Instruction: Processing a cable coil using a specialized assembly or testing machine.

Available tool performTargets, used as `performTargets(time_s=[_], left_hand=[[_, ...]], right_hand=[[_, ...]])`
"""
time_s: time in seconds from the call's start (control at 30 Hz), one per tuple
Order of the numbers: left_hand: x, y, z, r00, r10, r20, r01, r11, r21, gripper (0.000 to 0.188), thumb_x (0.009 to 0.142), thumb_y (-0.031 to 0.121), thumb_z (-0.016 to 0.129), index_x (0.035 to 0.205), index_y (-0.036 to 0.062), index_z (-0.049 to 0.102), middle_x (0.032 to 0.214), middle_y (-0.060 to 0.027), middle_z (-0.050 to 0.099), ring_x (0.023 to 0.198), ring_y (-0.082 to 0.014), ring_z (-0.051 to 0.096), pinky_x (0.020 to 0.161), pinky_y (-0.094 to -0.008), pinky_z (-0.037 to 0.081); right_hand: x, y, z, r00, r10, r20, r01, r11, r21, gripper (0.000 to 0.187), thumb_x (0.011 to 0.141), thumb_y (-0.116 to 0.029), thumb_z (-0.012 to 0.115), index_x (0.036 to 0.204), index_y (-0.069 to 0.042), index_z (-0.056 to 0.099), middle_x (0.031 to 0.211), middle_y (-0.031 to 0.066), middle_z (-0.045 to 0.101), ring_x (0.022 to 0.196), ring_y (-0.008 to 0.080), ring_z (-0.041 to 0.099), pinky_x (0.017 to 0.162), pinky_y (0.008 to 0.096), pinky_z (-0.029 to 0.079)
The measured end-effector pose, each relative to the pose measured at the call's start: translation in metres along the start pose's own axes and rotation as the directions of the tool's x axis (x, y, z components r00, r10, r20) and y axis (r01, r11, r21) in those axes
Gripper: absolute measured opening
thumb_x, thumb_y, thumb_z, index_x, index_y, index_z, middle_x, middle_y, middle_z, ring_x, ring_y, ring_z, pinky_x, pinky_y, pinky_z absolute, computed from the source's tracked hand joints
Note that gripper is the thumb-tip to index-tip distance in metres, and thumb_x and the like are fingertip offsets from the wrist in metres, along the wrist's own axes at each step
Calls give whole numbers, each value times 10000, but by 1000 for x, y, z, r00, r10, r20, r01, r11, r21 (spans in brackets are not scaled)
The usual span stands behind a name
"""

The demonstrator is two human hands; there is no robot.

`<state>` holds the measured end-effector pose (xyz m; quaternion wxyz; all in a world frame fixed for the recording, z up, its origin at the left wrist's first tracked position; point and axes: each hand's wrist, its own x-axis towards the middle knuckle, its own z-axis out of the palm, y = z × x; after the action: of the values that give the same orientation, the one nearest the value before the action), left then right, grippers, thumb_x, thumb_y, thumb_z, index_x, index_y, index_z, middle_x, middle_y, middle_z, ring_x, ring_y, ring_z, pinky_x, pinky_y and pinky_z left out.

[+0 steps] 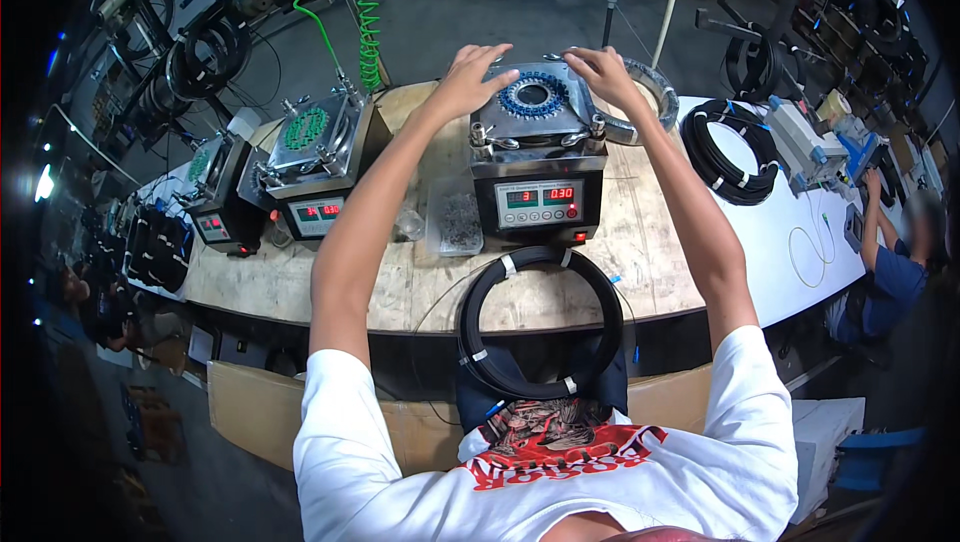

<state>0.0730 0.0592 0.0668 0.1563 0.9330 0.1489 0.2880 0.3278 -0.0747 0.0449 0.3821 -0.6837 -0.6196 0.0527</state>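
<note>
A black box-shaped machine [537, 204] with a lit red display stands on the bench in front of me. Its steel top plate [500, 126] carries a ring of blue connectors [531, 95] around a round centre hole. My left hand [476, 79] is over the plate's far left corner, fingers stretched and thumb apart. At the far right corner, my right hand [606, 74] has its fingers extended beside a small metal wing nut [553, 57]; whether they touch it I cannot tell. Metal clamps [482, 140] sit at the near corners. A black cable coil [472, 314] rests on my lap against the bench edge.
Left of the machine are a clear box of small parts [457, 225] and two similar machines [318, 177] with green connector rings. Cable coils [725, 150] lie on the right. Green spiral hoses [366, 22] hang behind. A person in blue [893, 272] sits at far right.
</note>
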Motion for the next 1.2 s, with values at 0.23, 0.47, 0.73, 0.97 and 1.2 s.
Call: performTargets(time_s=[0.23, 0.47, 0.73, 0.97, 1.2], left_hand=[[32, -26, 23, 946, -292, 138, 256, 939, 230, 609, 987, 534, 448, 1453, 142, 458, 1434, -128, 523, 1371, -346, 415, 1088, -611, 315], [42, -42, 31, 975, -193, 105, 182, 978, 106, 541, 970, 414, 505, 1389, 73, 527, 1359, -186, 564, 1328, -373, 450, 1092, -453, 380], [-33, -2, -12, 997, -76, -31, 72, 993, -97, 507, 988, 301, 542, 1417, 39, 470, 1353, -205, 556, 1231, -346, 558, 1048, -398, 426], [-193, 42, -30, 983, -183, 27, 185, 970, -156, 275, 962, 148, 567, 1192, 8, 621, 1056, -131, 659, 948, -219, 639, 856, -330, 499], [-352, 88, 40, 670, -134, 730, 426, 875, -230, 186, 909, 134, 603, 1002, 5, 701, 893, -153, 709, 836, -267, 690, 779, -348, 533]], right_hand=[[37, 1, 34, 983, 183, 31, -166, 940, -299, 514, 977, -592, 446, 1333, -264, 620, 1327, 234, 495, 1281, 416, 447, 1040, 558, 403], [49, 23, 38, 983, 179, 30, -160, 934, -319, 493, 994, -539, 452, 1342, -228, 611, 1324, 237, 523, 1298, 421, 435, 1060, 531, 400], [-33, 34, -1, 992, -114, -44, 119, 986, 117, 508, 1047, -364, 490, 1465, -83, 425, 1207, 209, 627, 1015, 235, 643, 875, 345, 510], [-175, 31, -12, 966, 109, 236, -165, 958, 235, 366, 999, -146, 577, 1340, -30, 514, 758, 52, 606, 671, 125, 571, 649, 299, 494], [-275, 47, 28, 717, 220, 662, -245, 968, -57, 262, 848, -28, 611, 1099, -24, 684, 784, 151, 712, 697, 221, 701, 670, 360, 548]])
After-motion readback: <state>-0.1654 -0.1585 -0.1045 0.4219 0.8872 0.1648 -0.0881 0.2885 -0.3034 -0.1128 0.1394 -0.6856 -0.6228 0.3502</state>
